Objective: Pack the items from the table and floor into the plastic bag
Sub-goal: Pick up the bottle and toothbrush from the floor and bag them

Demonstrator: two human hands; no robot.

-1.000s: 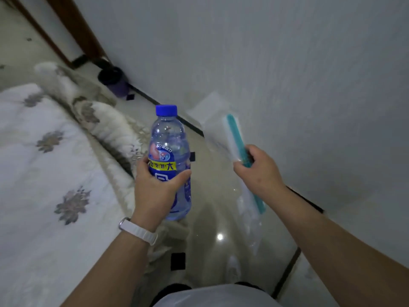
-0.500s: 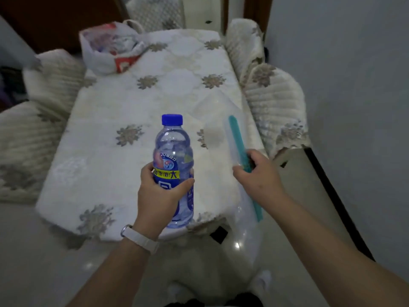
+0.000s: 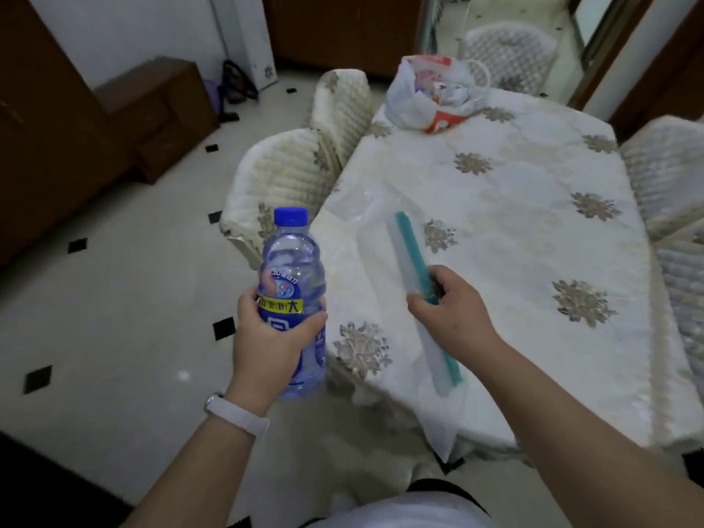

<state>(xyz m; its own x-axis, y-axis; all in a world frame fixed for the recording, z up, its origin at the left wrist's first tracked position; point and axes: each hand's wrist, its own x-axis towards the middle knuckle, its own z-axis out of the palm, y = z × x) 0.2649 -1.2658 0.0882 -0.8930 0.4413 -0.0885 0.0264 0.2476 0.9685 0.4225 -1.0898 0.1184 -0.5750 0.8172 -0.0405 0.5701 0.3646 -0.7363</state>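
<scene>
View has swung left since the earlier frame: wall gone, table (image 3: 533, 230) now at right, open floor at left; both hands hold as before. Left hand (image 3: 266, 337) has fingers wrapped tight round the label band of the upright water bottle (image 3: 291, 283), held off the table's near-left corner. Right hand (image 3: 449, 310) pinches the teal zip strip of the clear plastic bag (image 3: 438, 375), mouth apparently flat; judgement: spread the mouth first, then feed the bottle base-first.

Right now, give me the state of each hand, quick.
Left hand: closed around the water bottle, held upright.
Right hand: closed on the teal zip strip of the clear plastic bag, which hangs below it.
</scene>
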